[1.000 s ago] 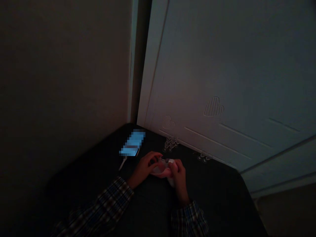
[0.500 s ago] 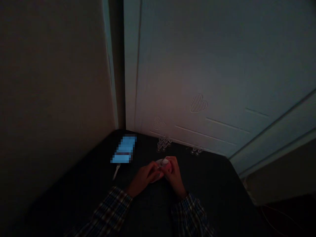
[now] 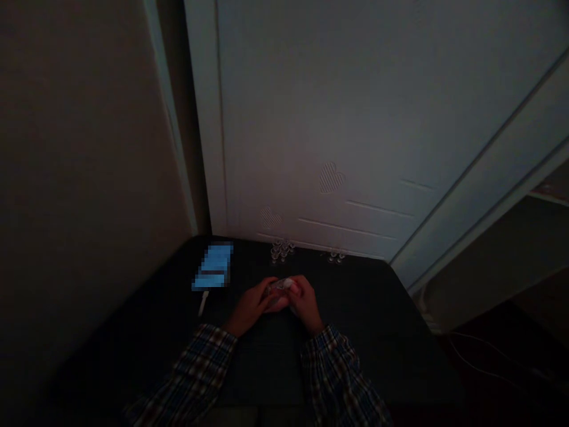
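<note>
Both hands meet over the dark tabletop around a small pinkish object with a clear, shiny part (image 3: 279, 303); its kind cannot be made out in the dim light. My left hand (image 3: 249, 309) is closed on its left side, fingers curled over the edge. On the other side, my right hand (image 3: 307, 303) is closed with thumb and fingers around a whitish, rounded piece (image 3: 290, 283) at the object's upper right. Whether that piece is joined to the rest is hidden by the fingers.
A lit phone (image 3: 214, 265) lies at the left with a white cable (image 3: 203, 302) plugged in. Several small clear round pieces (image 3: 281, 251) sit at the table's (image 3: 355, 332) back edge, with a smaller group (image 3: 336, 256) to their right. Behind rises a white panel (image 3: 275, 118) with heart reliefs.
The camera view has shifted, so the phone, panel and small pieces appear farther left. The hands stay on the pinkish object, whose clear part now shows more between them.
</note>
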Demonstrator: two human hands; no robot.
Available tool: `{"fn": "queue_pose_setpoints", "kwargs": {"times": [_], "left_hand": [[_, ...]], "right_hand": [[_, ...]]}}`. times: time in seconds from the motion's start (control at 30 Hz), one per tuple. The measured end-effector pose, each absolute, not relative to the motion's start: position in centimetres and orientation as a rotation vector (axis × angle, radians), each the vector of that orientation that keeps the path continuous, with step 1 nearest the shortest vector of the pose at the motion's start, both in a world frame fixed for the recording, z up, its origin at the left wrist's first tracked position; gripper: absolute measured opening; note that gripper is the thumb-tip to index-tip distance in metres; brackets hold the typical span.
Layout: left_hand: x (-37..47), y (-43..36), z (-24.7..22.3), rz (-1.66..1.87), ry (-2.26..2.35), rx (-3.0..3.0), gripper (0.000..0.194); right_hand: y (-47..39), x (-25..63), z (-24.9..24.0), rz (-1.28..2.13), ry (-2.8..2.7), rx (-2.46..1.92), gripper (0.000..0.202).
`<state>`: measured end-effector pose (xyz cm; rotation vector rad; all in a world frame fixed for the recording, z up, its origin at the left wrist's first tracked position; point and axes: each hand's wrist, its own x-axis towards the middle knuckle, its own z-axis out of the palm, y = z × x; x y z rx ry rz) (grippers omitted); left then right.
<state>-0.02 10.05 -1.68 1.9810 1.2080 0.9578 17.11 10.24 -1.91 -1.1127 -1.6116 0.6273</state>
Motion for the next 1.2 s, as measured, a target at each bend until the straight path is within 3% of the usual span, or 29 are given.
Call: {"fn": "queue_pose_setpoints", "kwargs": {"times": [0.17, 0.43, 0.63, 1.2], "left_hand": [[-0.1, 10.2, -2.0, 0.898, 1.281, 1.959, 0.050], [-0.2, 9.9, -1.3, 0.913, 1.261, 1.913, 0.042], [0.2, 9.4, -0.8, 1.021, 1.246, 1.885, 0.056], [-0.3, 9.6, -1.0, 1.007, 1.329, 1.937, 0.041]], "right_hand": [[10.4, 17.5, -1.5, 0.666, -1.616, -1.021, 0.016], [10.2, 17.1, -1.1, 0.678, -1.620, -1.038, 0.014], [10.1, 16.9, -1.3, 0.809, -1.597, -1.062, 0.015], [10.6, 17.5, -1.5, 0.849, -1.545, -1.023, 0.013]]}}
